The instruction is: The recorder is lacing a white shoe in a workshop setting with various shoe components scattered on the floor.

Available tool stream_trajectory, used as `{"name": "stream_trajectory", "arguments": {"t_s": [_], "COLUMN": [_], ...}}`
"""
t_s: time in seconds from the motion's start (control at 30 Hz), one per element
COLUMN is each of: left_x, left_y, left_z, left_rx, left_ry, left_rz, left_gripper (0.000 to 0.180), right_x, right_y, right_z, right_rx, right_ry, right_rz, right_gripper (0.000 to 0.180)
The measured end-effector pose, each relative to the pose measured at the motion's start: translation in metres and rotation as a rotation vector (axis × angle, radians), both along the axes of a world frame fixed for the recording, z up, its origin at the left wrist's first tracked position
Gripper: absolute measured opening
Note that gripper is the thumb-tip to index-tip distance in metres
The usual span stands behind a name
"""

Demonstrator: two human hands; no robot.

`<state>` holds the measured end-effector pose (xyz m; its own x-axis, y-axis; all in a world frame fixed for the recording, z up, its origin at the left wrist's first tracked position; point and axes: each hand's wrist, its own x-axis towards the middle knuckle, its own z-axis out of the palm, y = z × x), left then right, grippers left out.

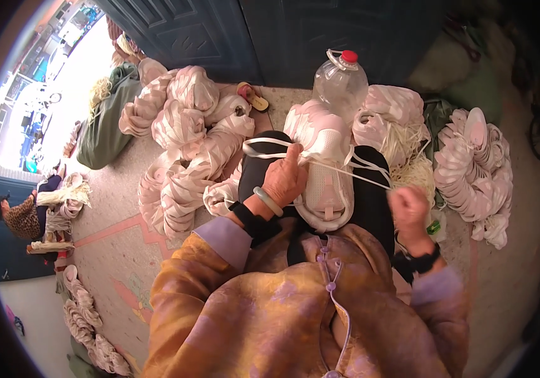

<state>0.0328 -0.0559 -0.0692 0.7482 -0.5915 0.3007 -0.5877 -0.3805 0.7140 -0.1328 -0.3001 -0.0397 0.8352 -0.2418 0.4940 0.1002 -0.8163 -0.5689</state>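
On my lap, between my black-clad thighs, lies a white and pale pink sneaker [328, 192], its heel end toward me. My left hand [286, 173] is closed at the sneaker's left side, pinching a white shoelace [258, 155] that loops out over my left thigh. Another length of lace runs taut from the sneaker to my right hand [410, 214], held off to the right beyond my right thigh. That hand is curled closed and slightly blurred, with the lace end going into its fingers. More lace loops lie over the right thigh.
Strings of nested pale shoe pieces [188, 142] lie heaped at left, more [475, 173] at right. Behind the sneaker stands a clear jug with a red cap [349, 57]. Cream laces [412, 173] hang in a bundle. A green sack [111, 120] and another person [25, 217] are at far left.
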Motion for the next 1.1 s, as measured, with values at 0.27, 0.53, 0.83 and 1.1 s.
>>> {"name": "stream_trajectory", "arguments": {"t_s": [0.27, 0.53, 0.83, 1.1], "left_x": [-0.010, 0.022, 0.037, 0.044], "left_y": [-0.009, -0.007, -0.019, -0.010], "left_z": [0.019, 0.014, 0.022, 0.032], "left_rx": [0.187, 0.159, -0.070, -0.121], "left_ry": [0.026, 0.157, 0.801, 0.879], "left_rz": [-0.061, 0.136, 0.052, -0.143], "left_gripper": [0.037, 0.035, 0.012, 0.016], "right_x": [-0.239, -0.103, 0.026, 0.039], "right_y": [-0.162, -0.102, 0.003, 0.031], "right_z": [-0.131, -0.063, -0.011, -0.015], "right_rx": [0.116, 0.231, 0.120, 0.119], "right_ry": [0.425, 0.593, 0.080, 0.192], "right_rz": [-0.778, -0.295, 0.158, 0.241], "right_gripper": [0.011, 0.011, 0.023, 0.026]}}
